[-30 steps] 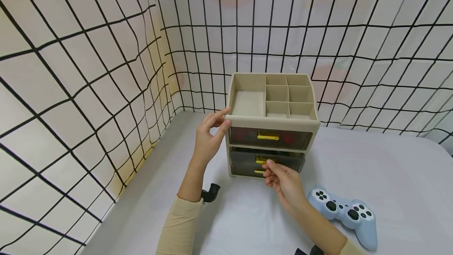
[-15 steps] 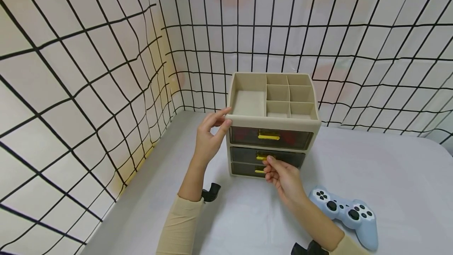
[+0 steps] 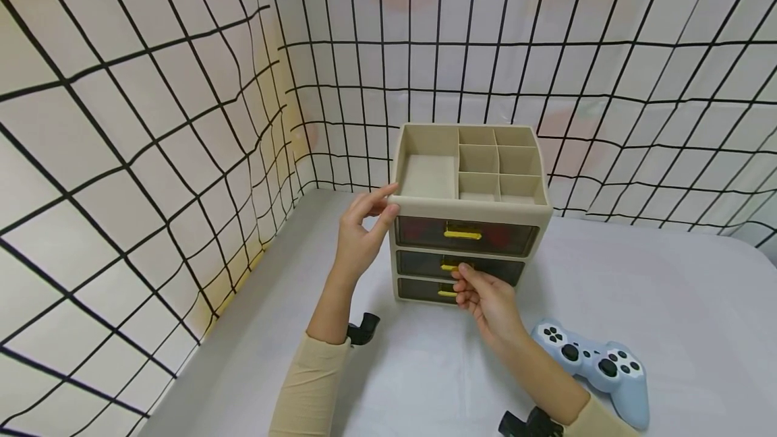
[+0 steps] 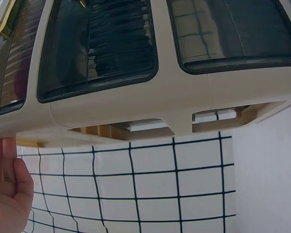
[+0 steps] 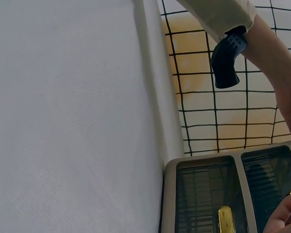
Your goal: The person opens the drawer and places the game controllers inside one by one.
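A beige desktop organizer (image 3: 473, 202) with dark see-through drawers and yellow handles stands on the table. At its upper left corner is my left hand (image 3: 359, 231), index finger along the top rim and thumb against the front edge. In the left wrist view those fingers (image 4: 8, 165) lie fairly straight on the side wall. My right hand (image 3: 493, 309) pinches the yellow handle (image 3: 450, 267) of the middle drawer (image 3: 419, 264), which sits flush with the front. Reddish contents show dimly through the top drawer (image 3: 419, 232). Part of the bottom drawer (image 3: 419, 288) is hidden behind my right fingers.
A light blue game controller (image 3: 591, 366) lies on the white tabletop (image 3: 668, 288), right of my right forearm. Black wire grid panels (image 3: 461, 52) stand behind and to the left. The organizer's top has open compartments (image 3: 429, 176). Both wrists wear black camera mounts (image 3: 364, 329).
The middle drawer, partly pulled out a second ago, has slid back in, with my right hand moving slightly away from me on its handle. My left hand has stayed at the organizer's corner.
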Demonstrator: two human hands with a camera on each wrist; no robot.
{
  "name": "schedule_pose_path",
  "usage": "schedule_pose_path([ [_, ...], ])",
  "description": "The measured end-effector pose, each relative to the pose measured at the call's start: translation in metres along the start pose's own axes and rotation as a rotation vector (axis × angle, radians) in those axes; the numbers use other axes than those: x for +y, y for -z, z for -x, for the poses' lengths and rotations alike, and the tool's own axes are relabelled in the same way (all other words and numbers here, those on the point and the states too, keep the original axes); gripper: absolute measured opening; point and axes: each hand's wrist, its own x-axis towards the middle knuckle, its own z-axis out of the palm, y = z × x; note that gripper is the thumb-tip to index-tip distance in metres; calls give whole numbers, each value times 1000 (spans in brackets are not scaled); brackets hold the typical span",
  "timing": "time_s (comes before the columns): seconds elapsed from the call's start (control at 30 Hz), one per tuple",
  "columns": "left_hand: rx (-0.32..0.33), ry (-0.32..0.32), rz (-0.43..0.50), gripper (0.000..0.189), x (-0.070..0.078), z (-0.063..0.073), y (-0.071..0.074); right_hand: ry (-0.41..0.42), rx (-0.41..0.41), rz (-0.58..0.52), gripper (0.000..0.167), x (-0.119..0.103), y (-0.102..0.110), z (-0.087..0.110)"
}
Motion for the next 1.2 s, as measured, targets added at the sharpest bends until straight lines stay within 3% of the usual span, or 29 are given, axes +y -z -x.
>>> schedule_pose_path([
  [0.37, -4, 14, 0, 29, 1, 0, 0, 7, -8, 10, 22, 1, 1, -2],
  [0.67, -3, 19, -4, 29, 0, 0, 1, 10, -2, 96, 13, 4, 6, 3],
  [1.2, -3, 18, -9, 29, 0, 0, 0, -147, 16, 241, 23, 22, 30, -3],
])
